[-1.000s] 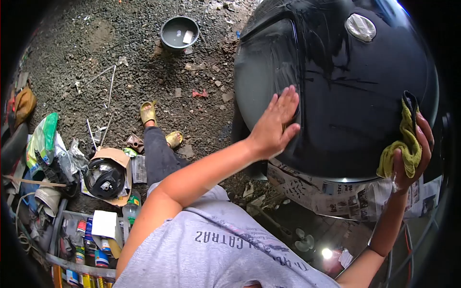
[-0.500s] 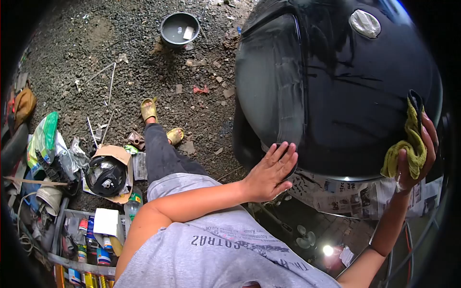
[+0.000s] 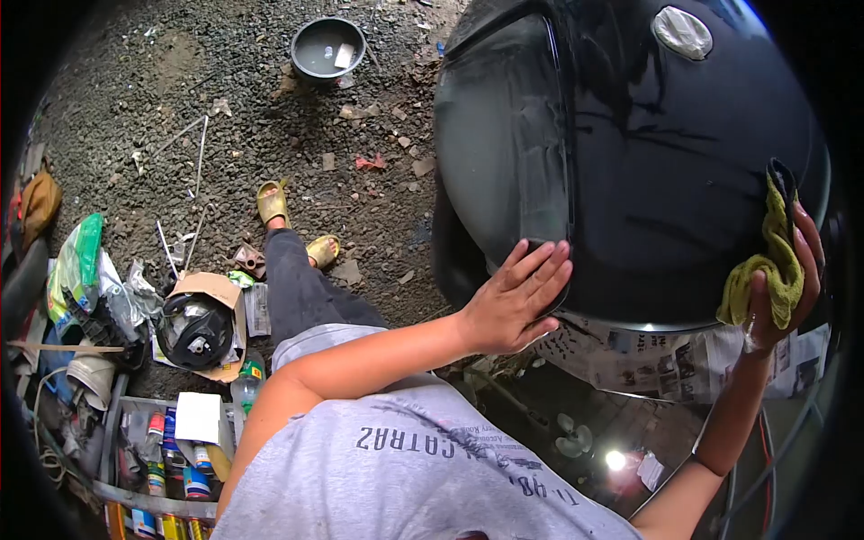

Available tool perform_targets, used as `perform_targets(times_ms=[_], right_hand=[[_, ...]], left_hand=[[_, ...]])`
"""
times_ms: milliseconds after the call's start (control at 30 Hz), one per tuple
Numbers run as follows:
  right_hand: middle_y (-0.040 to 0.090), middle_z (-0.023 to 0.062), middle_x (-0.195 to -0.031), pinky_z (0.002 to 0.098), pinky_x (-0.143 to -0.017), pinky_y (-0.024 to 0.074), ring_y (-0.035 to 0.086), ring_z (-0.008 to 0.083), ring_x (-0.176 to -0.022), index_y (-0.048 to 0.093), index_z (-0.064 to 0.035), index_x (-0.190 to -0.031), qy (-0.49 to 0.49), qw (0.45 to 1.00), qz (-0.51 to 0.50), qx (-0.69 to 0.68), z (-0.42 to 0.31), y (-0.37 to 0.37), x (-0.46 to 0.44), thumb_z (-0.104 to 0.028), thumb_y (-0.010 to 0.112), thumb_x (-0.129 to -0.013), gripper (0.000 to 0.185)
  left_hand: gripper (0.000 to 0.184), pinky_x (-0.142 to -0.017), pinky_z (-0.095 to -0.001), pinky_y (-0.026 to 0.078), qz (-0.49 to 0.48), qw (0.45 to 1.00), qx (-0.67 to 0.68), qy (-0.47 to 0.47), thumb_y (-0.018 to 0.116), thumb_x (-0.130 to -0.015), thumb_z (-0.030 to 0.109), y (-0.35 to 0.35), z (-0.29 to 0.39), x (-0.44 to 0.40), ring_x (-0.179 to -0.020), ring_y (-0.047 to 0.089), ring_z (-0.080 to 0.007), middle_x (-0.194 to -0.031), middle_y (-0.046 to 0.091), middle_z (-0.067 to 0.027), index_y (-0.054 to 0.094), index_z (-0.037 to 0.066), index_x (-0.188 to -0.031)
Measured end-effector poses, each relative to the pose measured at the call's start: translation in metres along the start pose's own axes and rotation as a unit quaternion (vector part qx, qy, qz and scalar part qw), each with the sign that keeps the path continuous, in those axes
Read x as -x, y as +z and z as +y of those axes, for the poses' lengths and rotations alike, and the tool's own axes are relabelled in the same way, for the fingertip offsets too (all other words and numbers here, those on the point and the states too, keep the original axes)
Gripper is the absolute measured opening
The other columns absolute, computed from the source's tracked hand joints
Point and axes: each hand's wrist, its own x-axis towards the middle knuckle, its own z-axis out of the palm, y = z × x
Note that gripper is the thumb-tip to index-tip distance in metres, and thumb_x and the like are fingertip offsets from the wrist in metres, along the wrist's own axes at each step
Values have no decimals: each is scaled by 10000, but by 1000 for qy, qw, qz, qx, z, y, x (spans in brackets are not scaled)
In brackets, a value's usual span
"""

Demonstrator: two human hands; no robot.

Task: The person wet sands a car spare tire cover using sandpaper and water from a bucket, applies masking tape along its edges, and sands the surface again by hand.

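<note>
A large glossy black curved panel (image 3: 666,189) fills the upper right, with a hazy grey, wet-looking recessed strip (image 3: 540,162) on its left part. My left hand (image 3: 517,297) lies nearly flat at the lower end of that strip, fingers stretched out. A dark edge shows beneath its fingers; I cannot make out what it belongs to. At the panel's right edge my right hand (image 3: 792,279) is closed round a yellow-green cloth (image 3: 765,279). A silvery oval patch (image 3: 682,33) sits near the panel's top.
Newspaper (image 3: 666,360) hangs below the panel. A dark basin (image 3: 328,48) stands on gravel. To the left are a cardboard box (image 3: 229,292) holding a black part, a crate (image 3: 153,497) with cans and bottles, and bags (image 3: 81,270). A bright light reflects at lower right.
My left hand has slid down from the middle of the grey strip to its lower end, where it has stayed since half a second ago. My right hand keeps the cloth at the right edge.
</note>
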Motion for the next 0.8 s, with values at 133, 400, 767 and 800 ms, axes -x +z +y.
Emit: perform_targets(times_ms=[133, 400, 767, 800], right_hand=[[463, 283, -1418, 498, -1088, 447, 472, 423, -1331, 459, -21, -1375, -6, 1000, -5, 10, 3, -2, 0, -239, 656, -939, 526], [468, 275, -1416, 506, -1094, 438, 474, 418, -1330, 461, -27, -1377, -11, 1000, -4, 17, -1, -1, -3, -249, 649, -942, 523], [465, 278, -1408, 503, -1090, 440, 482, 416, -1319, 465, -30, -1372, -3, 1000, 7, 5, 1, 2, -2, -274, 661, -935, 537], [475, 272, -1396, 502, -1081, 450, 495, 412, -1307, 465, -37, -1365, -4, 1000, 7, 16, -1, 2, -4, -288, 669, -926, 545]], left_hand=[[692, -1232, -487, 92, -21, 1000, -20, 10, 449, -1021, 400, -4, -5, 16, -1518, 156, -325, -1631, 205, -184, 246, 11, -1556], [749, -1225, -496, 97, 20, 995, 51, -82, 474, -1009, 361, -6, -2, -5, -1515, 151, -355, -1641, 135, -209, 132, 16, -1580], [635, -1215, -491, 191, 6, 992, 1, -123, 545, -946, 172, -62, -70, -94, -1469, 254, -405, -1610, 244, -197, 332, 106, -1541], [637, -1210, -501, 208, -8, 994, -29, -106, 556, -936, 159, -65, -68, -94, -1462, 264, -413, -1601, 261, -203, 347, 121, -1537]])
